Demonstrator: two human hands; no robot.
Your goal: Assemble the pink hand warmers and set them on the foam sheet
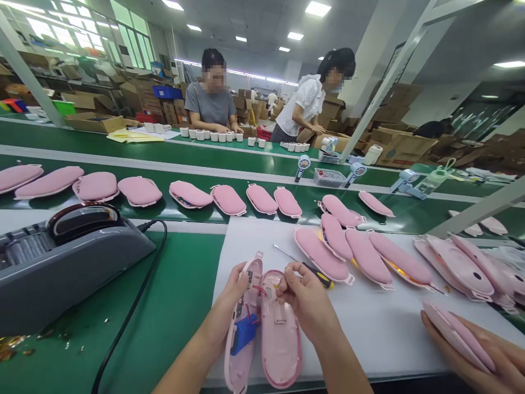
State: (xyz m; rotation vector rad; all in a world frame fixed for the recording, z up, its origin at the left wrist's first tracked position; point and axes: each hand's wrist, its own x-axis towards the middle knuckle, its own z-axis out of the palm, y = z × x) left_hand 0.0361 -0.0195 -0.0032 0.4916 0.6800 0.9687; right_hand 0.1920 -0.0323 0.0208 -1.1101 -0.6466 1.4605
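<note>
White sheeting point(252, 238) lies toward six o'clock; over it, the left hand point(230, 295) grips a pink shell half point(239, 372) carrying a blue pack point(245, 334). Red wires point(257, 288) could snap if the other half point(281, 350), just rightward, is pulled away; there the right hand point(305, 298) pinches, contents hidden.

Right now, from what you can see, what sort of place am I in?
Probably a factory assembly line: similar pink shells lie in a row along a green work surface, cardboard boxes are piled beyond, and a person in grey handles white parts opposite you.
</note>
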